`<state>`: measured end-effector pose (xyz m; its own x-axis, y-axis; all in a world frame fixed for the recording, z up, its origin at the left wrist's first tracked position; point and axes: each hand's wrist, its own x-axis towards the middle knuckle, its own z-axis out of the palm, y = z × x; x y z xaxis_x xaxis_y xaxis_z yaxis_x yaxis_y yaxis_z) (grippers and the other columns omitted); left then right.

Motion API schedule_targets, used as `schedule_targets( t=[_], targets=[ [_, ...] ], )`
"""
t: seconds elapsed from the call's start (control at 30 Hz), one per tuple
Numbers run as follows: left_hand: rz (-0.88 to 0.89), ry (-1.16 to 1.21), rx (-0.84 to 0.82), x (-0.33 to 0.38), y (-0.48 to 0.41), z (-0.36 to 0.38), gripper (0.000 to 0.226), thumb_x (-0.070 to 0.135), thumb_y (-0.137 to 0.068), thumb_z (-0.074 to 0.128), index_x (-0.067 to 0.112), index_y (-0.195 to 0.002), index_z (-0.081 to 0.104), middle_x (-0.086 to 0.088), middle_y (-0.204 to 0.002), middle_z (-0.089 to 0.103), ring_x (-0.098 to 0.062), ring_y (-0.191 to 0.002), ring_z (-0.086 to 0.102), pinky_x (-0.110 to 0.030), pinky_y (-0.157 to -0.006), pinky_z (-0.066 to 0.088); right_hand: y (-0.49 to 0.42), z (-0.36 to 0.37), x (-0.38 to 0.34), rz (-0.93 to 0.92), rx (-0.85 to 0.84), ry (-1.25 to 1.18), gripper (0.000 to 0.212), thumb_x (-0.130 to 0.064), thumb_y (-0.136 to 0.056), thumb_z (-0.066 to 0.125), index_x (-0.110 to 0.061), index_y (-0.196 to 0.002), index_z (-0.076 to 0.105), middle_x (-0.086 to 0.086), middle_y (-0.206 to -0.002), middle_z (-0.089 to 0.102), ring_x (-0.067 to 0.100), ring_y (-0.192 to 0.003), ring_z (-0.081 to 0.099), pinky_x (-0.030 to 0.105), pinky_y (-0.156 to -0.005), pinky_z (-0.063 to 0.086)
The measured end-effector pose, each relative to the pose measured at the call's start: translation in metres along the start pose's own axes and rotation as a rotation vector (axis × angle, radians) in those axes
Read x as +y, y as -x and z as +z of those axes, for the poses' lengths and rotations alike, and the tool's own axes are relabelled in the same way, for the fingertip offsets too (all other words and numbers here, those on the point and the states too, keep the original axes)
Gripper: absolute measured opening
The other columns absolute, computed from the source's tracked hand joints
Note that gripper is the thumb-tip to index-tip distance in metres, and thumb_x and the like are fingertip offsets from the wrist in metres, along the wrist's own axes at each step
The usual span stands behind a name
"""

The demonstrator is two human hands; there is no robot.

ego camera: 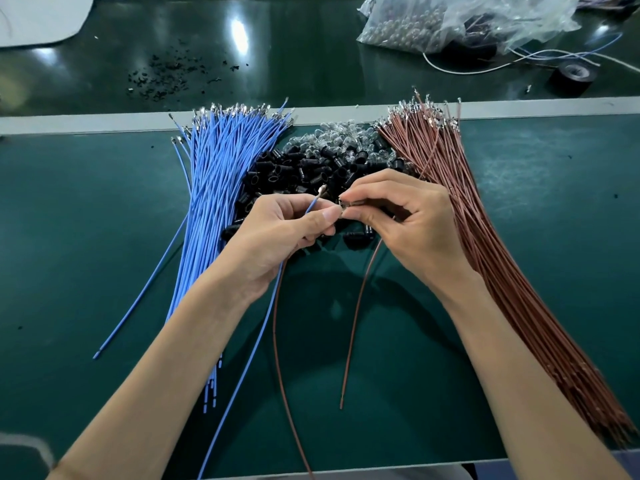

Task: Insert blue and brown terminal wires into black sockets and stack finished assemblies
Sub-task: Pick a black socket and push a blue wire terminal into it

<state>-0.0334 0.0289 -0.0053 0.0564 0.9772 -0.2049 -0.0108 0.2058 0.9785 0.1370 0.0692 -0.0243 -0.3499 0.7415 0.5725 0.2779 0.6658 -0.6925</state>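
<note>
Pinching a blue wire (311, 204) at its tip, the left hand (284, 230) meets the right hand (408, 220), whose curled fingers grip a brown wire (356, 317). Black sockets (304, 168) are heaped just behind, and bare green surface (398, 358) lies between the wire bundles.
</note>
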Motion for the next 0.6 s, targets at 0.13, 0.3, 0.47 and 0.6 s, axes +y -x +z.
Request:
schedule_targets(
  t=[0.13,0.3,0.47,0.6],
  targets=[
    [-0.001,-0.014,0.019,0.0015,0.0003,0.0007,0.011,0.013,-0.087,0.064,0.013,-0.078,0.069,0.009,-0.056,0.058,0.0,-0.049,0.044,-0.008,-0.049,0.034,0.0002,0.002,-0.0003,-0.005,0.019,0.003,0.016,-0.004,-0.078,0.076,0.001,-0.094,0.073,0.004,-0.092,0.068,0.01,-0.084,0.065,0.018,-0.08,0.052],
    [-0.003,-0.05,0.015,0.0012,0.0011,0.0016,0.014,0.011,-0.088,0.063,0.012,-0.075,0.068,0.009,-0.055,0.057,0.001,-0.048,0.043,-0.009,-0.049,0.034,-0.0001,-0.0007,0.0007,-0.032,-0.047,-0.004,0.011,0.001,-0.078,0.075,0.002,-0.09,0.074,0.008,-0.088,0.069,0.011,-0.081,0.065,0.018,-0.079,0.052],
    [-0.036,-0.037,0.002,0.0004,0.0014,0.0026,0.012,0.012,-0.086,0.063,0.012,-0.076,0.068,0.008,-0.055,0.057,0.001,-0.048,0.043,-0.009,-0.05,0.034,-0.0007,-0.003,0.0019,-0.101,-0.102,0.019,0.009,0.002,-0.08,0.074,0.001,-0.088,0.074,0.009,-0.087,0.07,0.012,-0.081,0.066,0.018,-0.081,0.052],
    [-0.043,-0.029,-0.01,0.0003,0.0021,0.0046,0.014,0.009,-0.088,0.061,0.01,-0.076,0.067,0.006,-0.058,0.057,0.001,-0.048,0.043,-0.009,-0.05,0.034,-0.0001,-0.0036,0.0035,-0.138,-0.093,0.061,0.006,0.003,-0.081,0.073,0.002,-0.087,0.074,0.008,-0.087,0.071,0.011,-0.081,0.066,0.018,-0.079,0.053]
  ],
)
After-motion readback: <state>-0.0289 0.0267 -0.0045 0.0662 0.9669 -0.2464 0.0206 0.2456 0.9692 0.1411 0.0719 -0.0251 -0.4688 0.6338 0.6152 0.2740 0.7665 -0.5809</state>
